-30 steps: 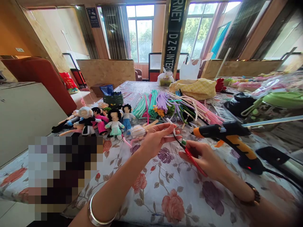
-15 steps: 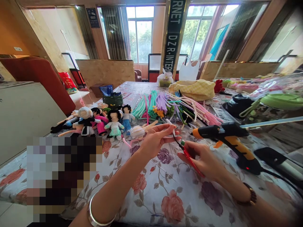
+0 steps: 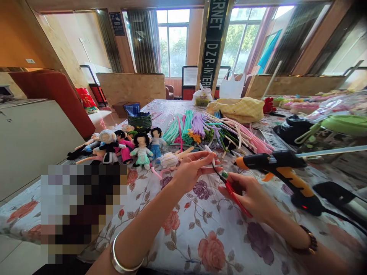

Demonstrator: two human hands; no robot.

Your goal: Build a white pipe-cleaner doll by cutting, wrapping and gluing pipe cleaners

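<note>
My left hand (image 3: 191, 168) is closed in a pinch on a small white fuzzy stem (image 3: 209, 150), which looks like a pipe cleaner. Red-handled scissors (image 3: 235, 196) are gripped in my right hand (image 3: 251, 193). Their dark blades point up and left, with the tips at the lower end of the white stem by my left fingertips. Whether they touch it I cannot tell. A small green bit (image 3: 224, 174) shows beside my right index finger. Just right of the hands, a black and orange glue gun (image 3: 275, 162) has its nozzle facing left and a red light on.
Several yarn-like dolls (image 3: 141, 149) lie at the left, before a dark green basket (image 3: 139, 123). Bundles of coloured pipe cleaners (image 3: 197, 126) spread behind my hands. Further back are a yellow checked pouch (image 3: 237, 110) and a bagged item (image 3: 202, 97). A flowered cloth (image 3: 183, 233) covers the table.
The whole view has shifted slightly, so things appear a little further right. Both hands keep almost the same pose, with the scissors still against or near the white stem.
</note>
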